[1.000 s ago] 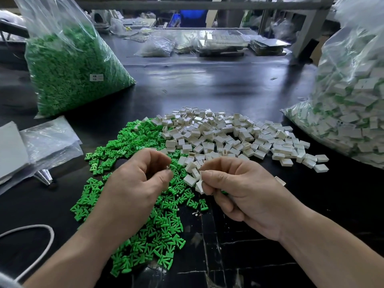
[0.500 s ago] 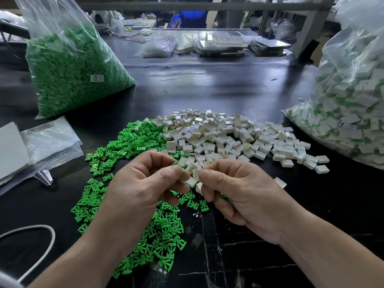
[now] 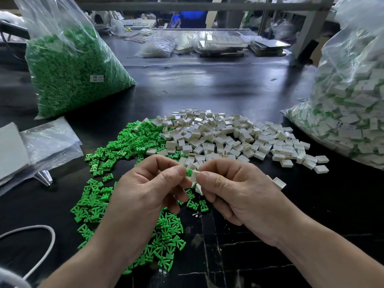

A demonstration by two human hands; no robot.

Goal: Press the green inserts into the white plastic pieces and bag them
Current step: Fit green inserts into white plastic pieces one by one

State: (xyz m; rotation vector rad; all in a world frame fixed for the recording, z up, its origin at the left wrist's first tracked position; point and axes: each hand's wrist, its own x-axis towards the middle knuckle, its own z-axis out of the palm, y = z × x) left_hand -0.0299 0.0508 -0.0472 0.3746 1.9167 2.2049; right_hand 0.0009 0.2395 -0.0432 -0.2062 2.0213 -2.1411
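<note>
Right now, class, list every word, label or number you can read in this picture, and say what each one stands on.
No text here can be read.
White sticker on the bag of green inserts: dark print in two lines, too small and blurred to read.
Bag of finished pieces: a dotted pale strip shows inside, no legible writing.

Bright green inserts, off-white plastic pieces, glossy black table.

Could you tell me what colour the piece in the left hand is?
Green, pinched in the left hand; head view.
</note>
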